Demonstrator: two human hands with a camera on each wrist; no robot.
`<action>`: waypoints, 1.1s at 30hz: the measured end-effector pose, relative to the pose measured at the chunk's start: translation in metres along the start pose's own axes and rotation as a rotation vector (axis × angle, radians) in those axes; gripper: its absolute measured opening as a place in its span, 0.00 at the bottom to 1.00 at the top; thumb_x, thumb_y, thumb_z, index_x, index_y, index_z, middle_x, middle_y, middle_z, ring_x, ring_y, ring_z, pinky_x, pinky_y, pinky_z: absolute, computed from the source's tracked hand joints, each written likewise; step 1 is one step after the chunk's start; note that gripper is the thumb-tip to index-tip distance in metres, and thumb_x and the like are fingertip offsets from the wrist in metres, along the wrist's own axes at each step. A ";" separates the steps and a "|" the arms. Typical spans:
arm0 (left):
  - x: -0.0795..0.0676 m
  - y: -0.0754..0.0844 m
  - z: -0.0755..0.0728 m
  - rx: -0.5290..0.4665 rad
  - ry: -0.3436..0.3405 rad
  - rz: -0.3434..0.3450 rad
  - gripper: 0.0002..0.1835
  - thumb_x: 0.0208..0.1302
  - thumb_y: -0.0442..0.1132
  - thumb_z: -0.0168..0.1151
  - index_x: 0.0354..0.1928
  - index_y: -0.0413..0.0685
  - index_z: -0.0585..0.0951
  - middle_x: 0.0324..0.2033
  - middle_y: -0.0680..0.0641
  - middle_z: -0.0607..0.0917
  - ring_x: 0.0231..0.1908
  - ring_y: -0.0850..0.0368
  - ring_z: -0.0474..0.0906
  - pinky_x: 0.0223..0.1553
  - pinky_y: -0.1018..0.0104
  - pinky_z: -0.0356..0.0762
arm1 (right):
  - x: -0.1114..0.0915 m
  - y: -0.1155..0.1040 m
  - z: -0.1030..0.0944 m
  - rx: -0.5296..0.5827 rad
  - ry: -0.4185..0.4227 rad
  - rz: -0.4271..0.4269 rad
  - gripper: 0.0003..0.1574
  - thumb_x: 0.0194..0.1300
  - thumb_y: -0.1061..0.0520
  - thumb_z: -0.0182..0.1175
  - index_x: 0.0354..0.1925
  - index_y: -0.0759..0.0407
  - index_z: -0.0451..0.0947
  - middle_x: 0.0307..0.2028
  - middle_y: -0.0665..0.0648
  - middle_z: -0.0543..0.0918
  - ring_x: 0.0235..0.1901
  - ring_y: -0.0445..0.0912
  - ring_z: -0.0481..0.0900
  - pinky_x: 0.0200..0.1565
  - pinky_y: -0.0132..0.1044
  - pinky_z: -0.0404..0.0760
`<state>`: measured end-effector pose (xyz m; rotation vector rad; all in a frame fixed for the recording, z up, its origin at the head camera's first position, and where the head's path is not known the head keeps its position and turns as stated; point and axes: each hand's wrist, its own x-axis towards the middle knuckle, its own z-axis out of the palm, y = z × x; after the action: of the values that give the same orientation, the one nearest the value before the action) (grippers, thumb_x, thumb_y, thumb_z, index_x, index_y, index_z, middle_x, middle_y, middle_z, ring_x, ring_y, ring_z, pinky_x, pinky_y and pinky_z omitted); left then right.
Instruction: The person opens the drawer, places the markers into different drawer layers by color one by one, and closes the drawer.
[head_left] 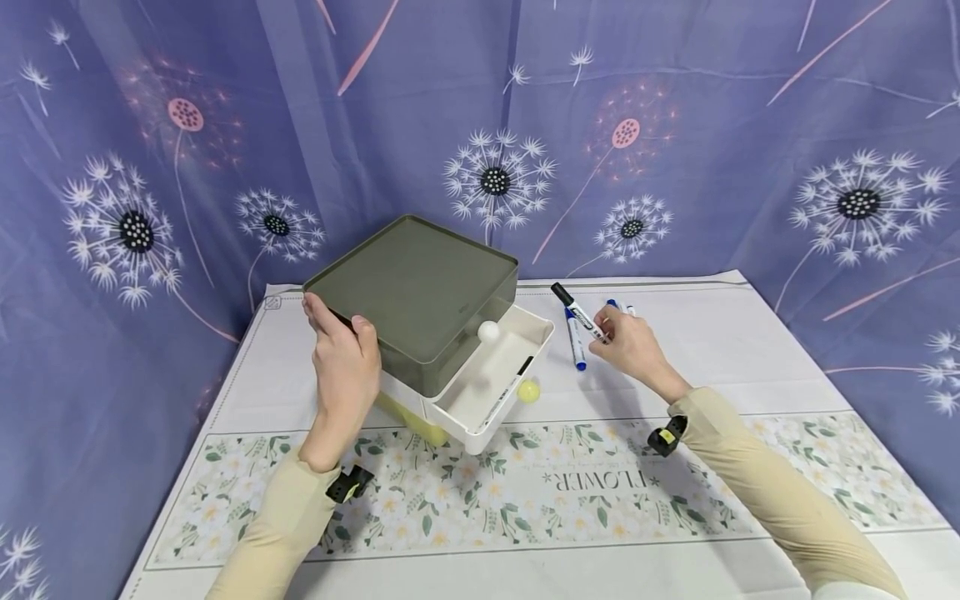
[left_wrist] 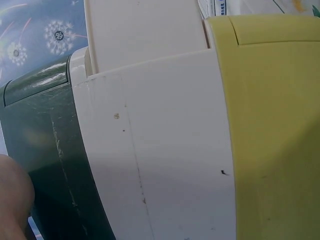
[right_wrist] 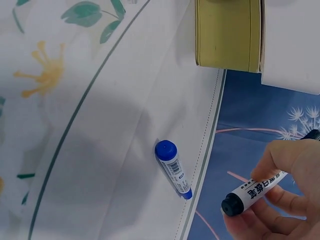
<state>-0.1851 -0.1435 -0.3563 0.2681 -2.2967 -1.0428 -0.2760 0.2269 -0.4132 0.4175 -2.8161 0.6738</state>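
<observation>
In the head view, a small drawer box has a dark green top tier (head_left: pixel 420 292), a white middle drawer (head_left: pixel 480 383) pulled out, and a yellow lower tier (head_left: pixel 412 422). My left hand (head_left: pixel 347 367) rests against the green tier's left side, fingers fairly straight. My right hand (head_left: pixel 633 343) pinches a black-capped whiteboard marker (right_wrist: pixel 256 191) between thumb and fingers, right of the drawer. Inside the drawer, another black-capped marker (head_left: pixel 525 365) lies along its front wall. A blue-capped marker (head_left: pixel 576 340) lies on the table beside my right hand.
Another blue-capped marker (head_left: pixel 612 302) is partly hidden behind my right hand. A white knob (head_left: pixel 488 332) is on the green front and a yellow knob (head_left: pixel 528 391) on the white drawer front. A flower-printed cloth (head_left: pixel 600 533) covers the table, with a purple curtain (head_left: pixel 390 125) behind.
</observation>
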 end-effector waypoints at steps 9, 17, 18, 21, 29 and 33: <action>0.001 0.000 0.001 -0.001 -0.003 0.007 0.36 0.68 0.46 0.35 0.70 0.32 0.40 0.68 0.28 0.45 0.47 0.25 0.70 0.47 0.42 0.70 | 0.000 -0.004 -0.001 0.022 0.061 -0.064 0.14 0.43 0.62 0.59 0.34 0.57 0.73 0.26 0.58 0.84 0.25 0.49 0.78 0.29 0.42 0.72; 0.000 -0.002 0.001 0.005 0.002 0.004 0.36 0.67 0.47 0.34 0.69 0.32 0.41 0.68 0.27 0.46 0.43 0.24 0.72 0.43 0.42 0.71 | -0.001 -0.009 -0.001 0.036 0.075 -0.078 0.13 0.44 0.62 0.59 0.34 0.57 0.73 0.26 0.56 0.83 0.25 0.47 0.77 0.30 0.42 0.72; 0.000 -0.002 0.001 0.006 0.003 0.004 0.36 0.67 0.47 0.34 0.69 0.32 0.41 0.68 0.27 0.46 0.43 0.24 0.72 0.43 0.41 0.71 | -0.001 -0.009 -0.002 0.039 0.080 -0.079 0.13 0.44 0.63 0.59 0.34 0.56 0.73 0.26 0.56 0.82 0.24 0.47 0.77 0.30 0.41 0.72; 0.001 -0.002 0.001 0.006 0.004 0.002 0.36 0.68 0.47 0.34 0.69 0.32 0.41 0.68 0.28 0.46 0.45 0.25 0.72 0.44 0.42 0.71 | -0.002 -0.011 -0.004 0.045 0.093 -0.082 0.13 0.44 0.63 0.59 0.33 0.56 0.73 0.26 0.55 0.82 0.24 0.47 0.77 0.30 0.42 0.72; 0.000 0.000 0.000 0.003 -0.001 0.002 0.36 0.67 0.46 0.35 0.69 0.31 0.41 0.68 0.27 0.46 0.48 0.25 0.70 0.47 0.42 0.70 | -0.003 -0.015 -0.007 0.062 0.116 -0.088 0.13 0.44 0.64 0.59 0.32 0.55 0.74 0.27 0.56 0.82 0.29 0.49 0.80 0.34 0.45 0.76; 0.000 0.000 0.000 -0.001 -0.006 0.003 0.36 0.67 0.46 0.35 0.69 0.31 0.41 0.68 0.28 0.45 0.51 0.25 0.68 0.50 0.42 0.68 | -0.003 -0.019 -0.008 0.083 0.127 -0.113 0.12 0.44 0.64 0.59 0.32 0.55 0.74 0.27 0.56 0.83 0.30 0.49 0.80 0.35 0.45 0.78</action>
<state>-0.1848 -0.1438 -0.3565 0.2609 -2.3015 -1.0447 -0.2656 0.2152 -0.3994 0.5250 -2.6298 0.7670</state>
